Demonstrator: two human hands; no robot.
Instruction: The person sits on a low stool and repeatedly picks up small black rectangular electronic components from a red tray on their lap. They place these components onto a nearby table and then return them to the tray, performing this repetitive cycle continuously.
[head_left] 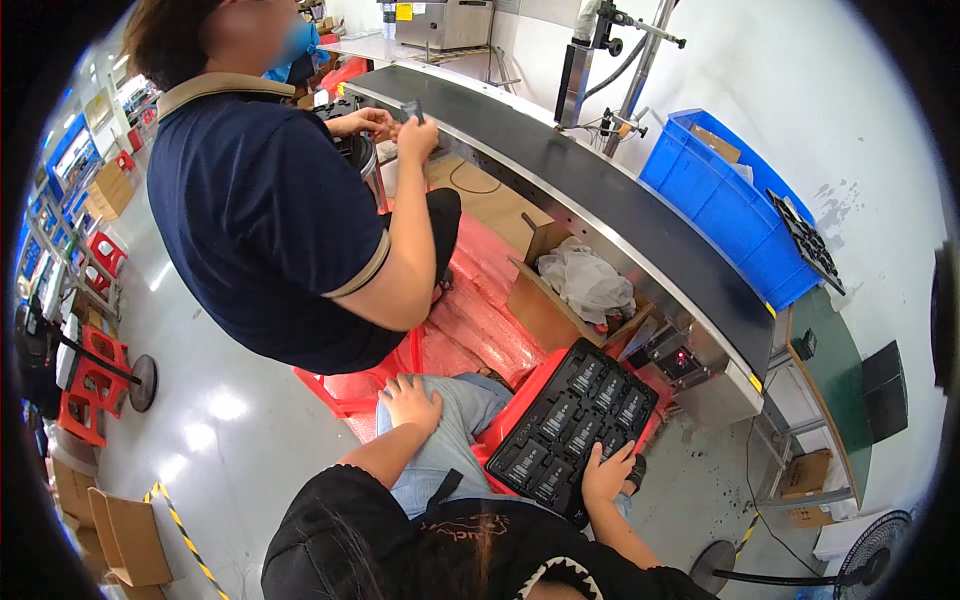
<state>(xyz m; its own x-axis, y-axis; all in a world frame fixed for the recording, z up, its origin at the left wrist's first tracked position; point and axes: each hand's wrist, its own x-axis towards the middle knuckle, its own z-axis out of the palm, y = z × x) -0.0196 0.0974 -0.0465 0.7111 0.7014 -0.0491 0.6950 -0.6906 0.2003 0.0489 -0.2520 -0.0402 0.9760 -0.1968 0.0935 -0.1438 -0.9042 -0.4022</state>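
Note:
My left hand point(410, 405) lies on my thigh with its fingers spread, holding nothing. At the near right edge of a black tray point(575, 508), my right hand point(606, 476) grips the rim, thumb on the upper side and part of the fingers out of sight. The tray lies tilted on a red support point(508, 420) in front of me, which it mostly covers. Rows of black rectangular parts point(584, 377) with pale markings fill its compartments.
To my left, a seated co-worker point(265, 220) holds a small dark piece point(413, 110). A black conveyor belt point(600, 175) runs across ahead. A blue crate point(715, 210) stands behind it, an open cardboard box point(550, 300) below. A fan point(875, 550) is at lower right.

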